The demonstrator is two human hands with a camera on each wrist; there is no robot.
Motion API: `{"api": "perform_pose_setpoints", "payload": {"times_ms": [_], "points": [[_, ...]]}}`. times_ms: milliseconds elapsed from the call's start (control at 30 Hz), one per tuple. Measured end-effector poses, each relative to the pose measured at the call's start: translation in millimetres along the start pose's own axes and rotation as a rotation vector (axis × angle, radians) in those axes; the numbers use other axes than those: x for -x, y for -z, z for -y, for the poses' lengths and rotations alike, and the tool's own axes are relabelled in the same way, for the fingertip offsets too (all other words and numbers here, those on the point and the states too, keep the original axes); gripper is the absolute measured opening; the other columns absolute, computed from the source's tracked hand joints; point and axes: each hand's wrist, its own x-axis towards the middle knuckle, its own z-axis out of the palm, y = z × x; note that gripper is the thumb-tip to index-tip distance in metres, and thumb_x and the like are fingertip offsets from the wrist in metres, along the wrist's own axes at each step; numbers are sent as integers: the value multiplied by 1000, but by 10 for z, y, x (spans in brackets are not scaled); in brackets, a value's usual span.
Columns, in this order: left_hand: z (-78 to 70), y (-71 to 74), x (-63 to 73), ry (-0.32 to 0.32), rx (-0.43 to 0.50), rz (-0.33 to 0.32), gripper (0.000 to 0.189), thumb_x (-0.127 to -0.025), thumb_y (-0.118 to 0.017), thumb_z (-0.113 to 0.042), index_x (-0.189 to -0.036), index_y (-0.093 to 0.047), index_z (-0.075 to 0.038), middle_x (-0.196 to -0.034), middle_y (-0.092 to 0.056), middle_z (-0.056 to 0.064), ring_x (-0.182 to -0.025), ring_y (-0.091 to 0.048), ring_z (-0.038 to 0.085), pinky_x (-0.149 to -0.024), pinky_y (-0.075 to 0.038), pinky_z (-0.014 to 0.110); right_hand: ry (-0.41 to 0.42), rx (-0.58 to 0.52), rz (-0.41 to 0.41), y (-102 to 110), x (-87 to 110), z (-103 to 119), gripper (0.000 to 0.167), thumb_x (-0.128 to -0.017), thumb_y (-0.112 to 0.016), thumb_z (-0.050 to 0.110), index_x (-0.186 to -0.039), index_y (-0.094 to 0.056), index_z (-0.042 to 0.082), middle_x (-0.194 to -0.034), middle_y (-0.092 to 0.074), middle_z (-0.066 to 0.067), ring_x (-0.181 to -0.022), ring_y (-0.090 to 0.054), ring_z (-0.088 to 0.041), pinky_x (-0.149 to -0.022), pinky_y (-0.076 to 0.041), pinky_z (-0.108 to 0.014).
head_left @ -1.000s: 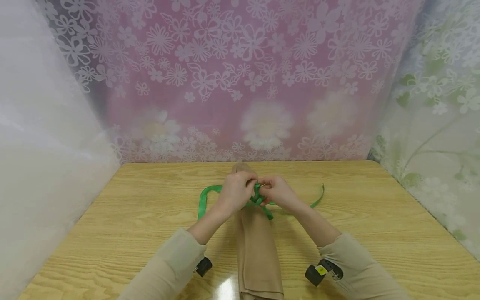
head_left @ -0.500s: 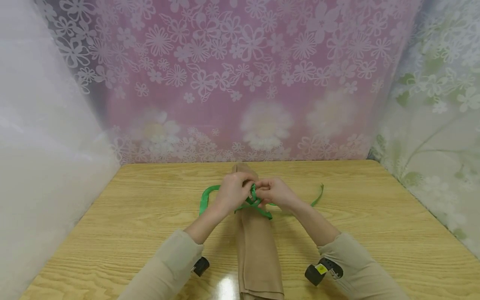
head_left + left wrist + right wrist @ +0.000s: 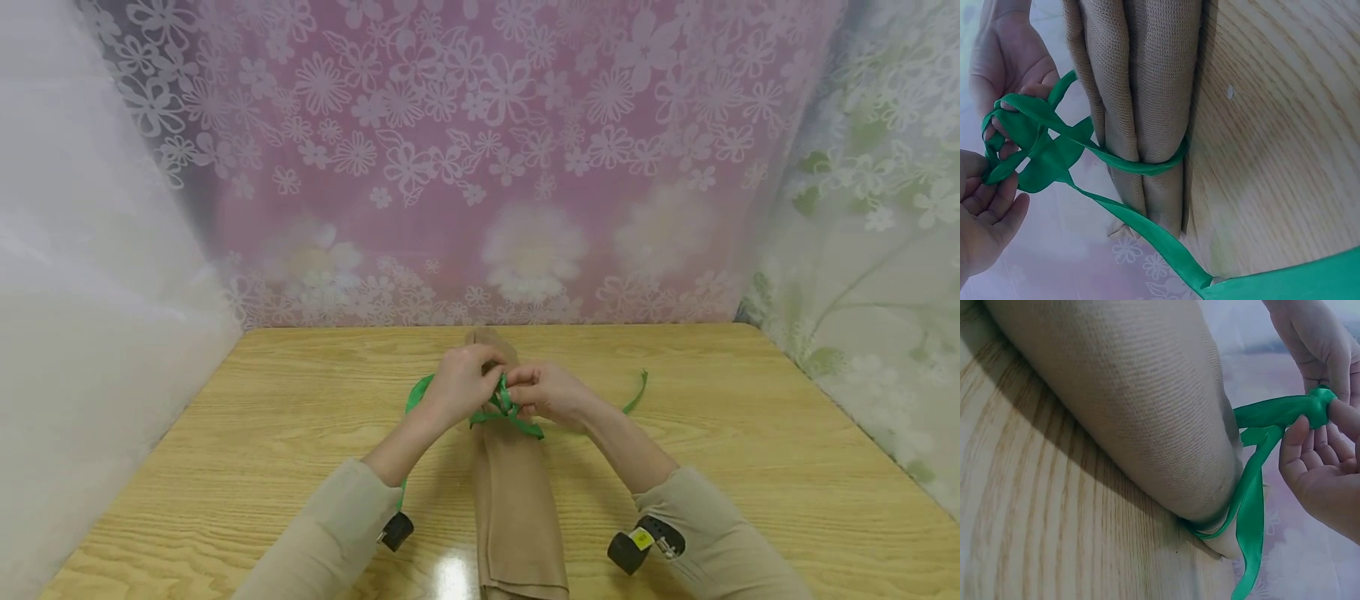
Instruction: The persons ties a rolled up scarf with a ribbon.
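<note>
A long rolled bundle of tan woven cloth (image 3: 520, 500) lies lengthwise down the middle of the table. Green ribbon (image 3: 1150, 237) wraps once around it, and its loops are gathered above the cloth. My left hand (image 3: 461, 383) pinches the ribbon loops from the left, thumb and fingers curled. From the right, my right hand (image 3: 551, 392) pinches the same gathered part, which shows as a bunched knot-like lump in the right wrist view. Both hands sit close together over the far half of the bundle. Fingers partly hide how the loops cross.
The wood-grain table (image 3: 285, 467) extends to both sides of the bundle. One ribbon tail (image 3: 636, 392) lies out to the right, another trails past the left forearm. Flowered sheeting (image 3: 480, 167) rises behind the table's far edge and along the sides.
Both hands have shifted slightly left and down, with the ribbon loops between them. The left ribbon tail has drawn closer to the left arm, and part of it now shows near the left cuff.
</note>
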Motion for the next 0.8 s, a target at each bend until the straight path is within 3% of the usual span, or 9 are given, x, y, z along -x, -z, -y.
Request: {"api": "perform_pose_setpoints", "payload": {"times_ms": [233, 567, 800], "points": [[13, 12, 2, -15, 25, -5, 11, -87, -60, 1, -93, -69, 2, -86, -68, 11, -51, -48, 7, -46, -39, 17, -22, -9, 44, -38, 1, 9, 4, -91, -53, 4, -91, -57, 5, -71, -55, 0, -64, -42, -15, -67, -38, -31], [80, 3, 11, -10, 66, -11, 12, -88, -58, 0, -93, -69, 3, -86, -68, 12, -51, -48, 6, -45, -40, 17, 22, -40, 2, -84, -19, -1, 10, -93, -56, 11, -84, -62, 11, -81, -55, 1, -70, -45, -13, -66, -38, -26], [138, -13, 40, 31, 43, -16, 12, -90, -57, -2, -92, -67, 4, -80, -66, 10, -49, -45, 6, -45, -38, 17, 23, -65, -159, -114, -5, -8, 11, -92, -58, 15, -95, -63, 5, -88, -62, -1, -75, -55, -11, -71, -46, -24]]}}
